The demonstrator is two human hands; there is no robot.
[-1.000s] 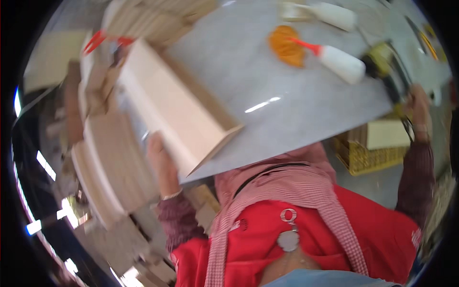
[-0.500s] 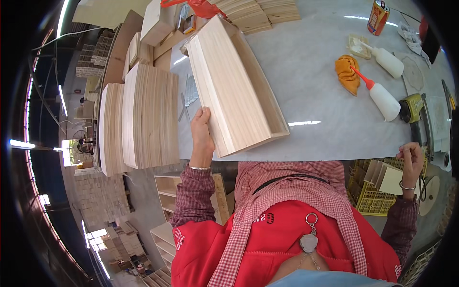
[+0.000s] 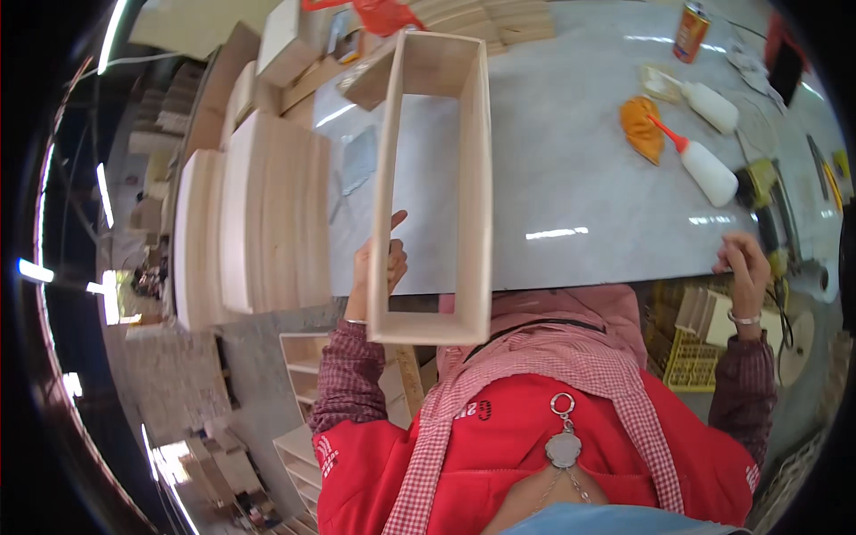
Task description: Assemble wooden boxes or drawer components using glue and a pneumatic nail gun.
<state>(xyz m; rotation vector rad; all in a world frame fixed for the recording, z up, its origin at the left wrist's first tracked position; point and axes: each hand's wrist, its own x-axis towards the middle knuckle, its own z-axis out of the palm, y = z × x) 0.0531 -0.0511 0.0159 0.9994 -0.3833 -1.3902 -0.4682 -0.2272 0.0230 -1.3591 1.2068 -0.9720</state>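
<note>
My left hand (image 3: pixel 395 263) grips the near left wall of a long, pale wooden box frame (image 3: pixel 475 205). Its fingers show through the frame's opening, with the index finger stretched out; part of the hand is hidden behind the wall. The frame is open through its middle, so the grey tabletop shows inside, and its near end overhangs the table's front edge. Over at the right front edge, my right hand (image 3: pixel 745 263) holds nothing, its fingers loosely bent and apart. A green-and-black power tool (image 3: pixel 758 185) lies nearest to it.
Stacked wooden boards (image 3: pixel 276 214) stand left of the tabletop (image 3: pixel 571 116). At the right are a red-tipped white squeeze bottle (image 3: pixel 709 174), another white bottle (image 3: pixel 711 107), an orange cloth (image 3: pixel 640 129) and a can (image 3: pixel 691 32). A yellow crate (image 3: pixel 691 357) sits below the table edge.
The wooden frame has turned from lying slanted, side wall up, to its opening facing me, and its near end has come closer. My right hand has shifted slightly up and left, its fingers loosening.
</note>
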